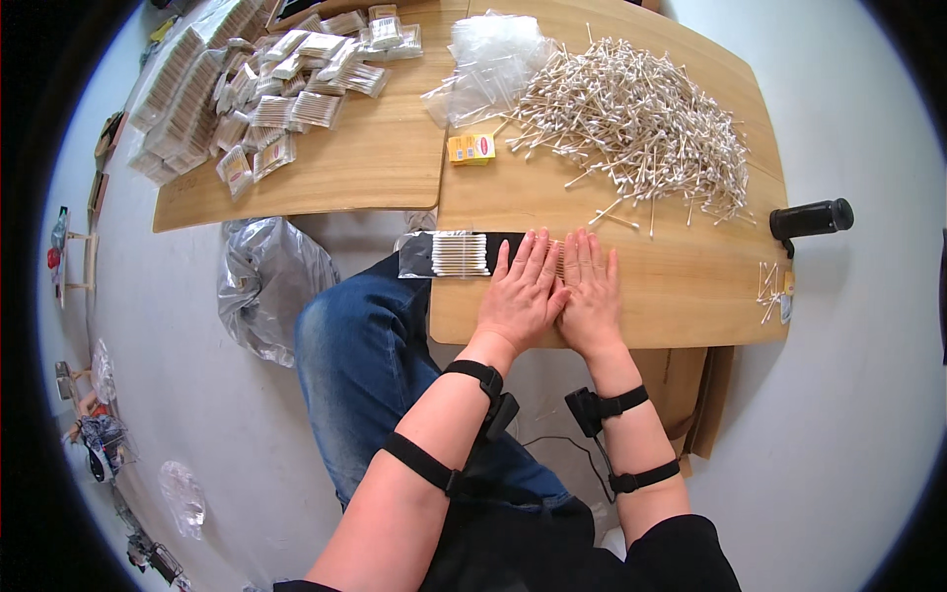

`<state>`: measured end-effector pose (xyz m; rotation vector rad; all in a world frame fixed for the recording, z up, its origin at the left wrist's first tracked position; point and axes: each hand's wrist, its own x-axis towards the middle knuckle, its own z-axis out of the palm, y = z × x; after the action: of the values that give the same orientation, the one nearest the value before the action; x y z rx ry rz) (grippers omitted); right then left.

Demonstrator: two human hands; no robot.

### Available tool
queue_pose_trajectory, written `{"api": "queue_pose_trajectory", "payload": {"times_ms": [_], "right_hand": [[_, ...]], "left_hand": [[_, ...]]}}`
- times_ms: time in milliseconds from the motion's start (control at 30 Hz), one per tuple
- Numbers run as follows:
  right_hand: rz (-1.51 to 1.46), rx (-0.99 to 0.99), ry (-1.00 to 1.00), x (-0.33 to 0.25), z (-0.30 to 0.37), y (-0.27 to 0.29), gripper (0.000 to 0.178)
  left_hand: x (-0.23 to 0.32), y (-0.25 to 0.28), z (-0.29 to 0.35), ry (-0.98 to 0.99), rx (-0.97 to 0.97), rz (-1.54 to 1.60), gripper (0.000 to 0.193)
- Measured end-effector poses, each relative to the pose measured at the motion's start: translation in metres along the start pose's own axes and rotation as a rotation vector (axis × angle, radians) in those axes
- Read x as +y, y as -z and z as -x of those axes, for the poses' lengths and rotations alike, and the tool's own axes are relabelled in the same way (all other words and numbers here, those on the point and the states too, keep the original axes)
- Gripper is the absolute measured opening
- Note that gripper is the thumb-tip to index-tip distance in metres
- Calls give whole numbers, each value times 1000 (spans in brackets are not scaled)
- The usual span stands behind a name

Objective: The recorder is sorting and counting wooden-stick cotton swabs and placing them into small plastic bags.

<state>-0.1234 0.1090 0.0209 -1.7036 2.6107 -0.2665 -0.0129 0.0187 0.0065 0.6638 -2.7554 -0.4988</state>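
Our left hand (523, 291) and right hand (589, 294) lie flat, side by side, fingers straight and unclenched, over a row of cotton swabs (560, 259) that shows between them on the wooden table (691, 286), near its front edge. Bare wood gives us room on the right, toward the side edge. Another table (365, 178), beyond us to the left, bears heaped packets (318, 111). Straight ahead and to the right, a broad pile of loose swabs (641, 118) blocks the far part, with clear bags (493, 79) against it. Just beside our left hand, a filled bag (460, 255) overhangs the left edge. A black cylinder (812, 218) sits by the right edge; yellow cards (471, 149) lie before the bags.
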Motion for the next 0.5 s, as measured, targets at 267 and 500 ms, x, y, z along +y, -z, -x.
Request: {"api": "queue_pose_trajectory", "payload": {"times_ms": [267, 500], "right_hand": [[35, 52, -30, 2, -1, -9, 58], [22, 53, -14, 2, -1, -14, 59]], "left_hand": [[3, -1, -3, 21, 4, -51, 64], [-3, -5, 2, 39, 28, 47, 63]]}}
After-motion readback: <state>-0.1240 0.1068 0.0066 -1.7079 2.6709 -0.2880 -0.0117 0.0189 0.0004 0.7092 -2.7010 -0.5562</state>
